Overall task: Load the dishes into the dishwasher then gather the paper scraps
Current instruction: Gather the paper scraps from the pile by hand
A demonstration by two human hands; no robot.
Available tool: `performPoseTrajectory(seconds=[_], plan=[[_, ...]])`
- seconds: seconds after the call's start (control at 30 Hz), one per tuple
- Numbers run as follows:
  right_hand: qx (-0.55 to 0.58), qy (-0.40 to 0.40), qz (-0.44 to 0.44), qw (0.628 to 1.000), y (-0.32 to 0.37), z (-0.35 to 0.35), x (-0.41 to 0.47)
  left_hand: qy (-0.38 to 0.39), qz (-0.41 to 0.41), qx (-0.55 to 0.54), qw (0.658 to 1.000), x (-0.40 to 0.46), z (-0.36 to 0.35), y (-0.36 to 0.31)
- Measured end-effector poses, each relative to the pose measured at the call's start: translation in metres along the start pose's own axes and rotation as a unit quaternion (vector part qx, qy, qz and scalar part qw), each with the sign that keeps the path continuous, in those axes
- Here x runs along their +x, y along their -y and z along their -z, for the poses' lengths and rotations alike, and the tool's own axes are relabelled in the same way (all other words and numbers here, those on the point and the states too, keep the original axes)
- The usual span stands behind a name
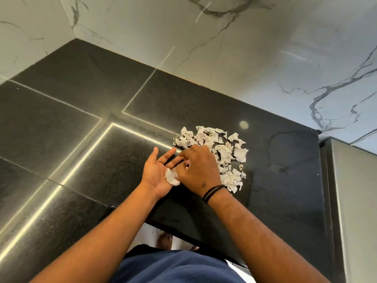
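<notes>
I hold the left hand (158, 174) palm up with the fingers straight and spread, its back resting on or just above the black worktop (81, 119), so that it serves as a collecting tray beside the scattered paper. A small wad of scraps (172, 177) already lies in that palm, near the heel of the hand; nothing curls round it, so it stays there by gravity alone. I keep the right hand (196, 170) palm down over the left fingers, knuckles toward the camera and fingers bent downward. Its fingertips are hidden from the head view, so I cannot tell whether they pinch a scrap or merely sweep toward the palm. A dark band (213, 193) sits on the right wrist. The main heap of paper scraps (216, 152) lies on the worktop just beyond and to the right of both hands, its near edge touching or passing under the right hand. This position lets the right hand reach the heap with short strokes while the left palm receives each load. No dishes or dishwasher are visible, so I judge the step in hand to be the gathering phase, with most scraps left to collect. Risk: the open palm may shed loose pieces if tilted.
</notes>
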State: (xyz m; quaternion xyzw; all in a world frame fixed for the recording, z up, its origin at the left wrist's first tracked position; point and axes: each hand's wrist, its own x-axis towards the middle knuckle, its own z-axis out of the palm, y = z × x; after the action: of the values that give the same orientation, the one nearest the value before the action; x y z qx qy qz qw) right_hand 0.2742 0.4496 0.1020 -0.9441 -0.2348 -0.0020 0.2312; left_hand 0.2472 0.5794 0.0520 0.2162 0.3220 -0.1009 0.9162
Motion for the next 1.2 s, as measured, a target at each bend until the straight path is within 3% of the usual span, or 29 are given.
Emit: performPoseTrajectory(seconds=[0.1,0.27,0.37,0.57,0.7,0.8,0.97,1.07,1.2], plan=[[-0.005,-0.046,-0.022,0.999,-0.011,0.0,0.033,-0.009,-0.004,0.01,1.0,0.0,0.0,0.005],[-0.169,0.101,-0.009,0.98,-0.02,-0.012,0.081,-0.012,-0.004,0.007,1.0,0.0,0.002,0.005],[-0.202,0.106,-0.023,0.973,-0.023,-0.028,0.084,-0.015,-0.003,0.0,1.0,-0.002,0.003,0.006],[-0.082,0.0,-0.08,0.993,-0.022,-0.021,0.062,-0.015,0.002,-0.009,1.0,-0.001,0.004,0.004],[0.034,-0.022,-0.051,0.998,-0.01,-0.003,0.031,-0.014,0.004,-0.021,1.0,0.003,0.004,0.004],[0.052,0.03,-0.009,0.998,-0.008,0.004,0.01,-0.004,0.007,-0.019,1.0,0.005,0.006,0.003],[0.036,-0.036,-0.051,0.997,-0.031,0.001,0.04,-0.009,-0.006,-0.015,1.0,0.002,0.004,0.007],[-0.087,0.046,-0.019,0.995,-0.036,-0.002,0.07,-0.007,-0.008,-0.011,1.0,-0.001,0.004,0.009],[-0.206,0.174,0.074,0.96,-0.03,-0.014,0.086,-0.009,-0.009,0.005,1.0,-0.002,0.004,0.01]])
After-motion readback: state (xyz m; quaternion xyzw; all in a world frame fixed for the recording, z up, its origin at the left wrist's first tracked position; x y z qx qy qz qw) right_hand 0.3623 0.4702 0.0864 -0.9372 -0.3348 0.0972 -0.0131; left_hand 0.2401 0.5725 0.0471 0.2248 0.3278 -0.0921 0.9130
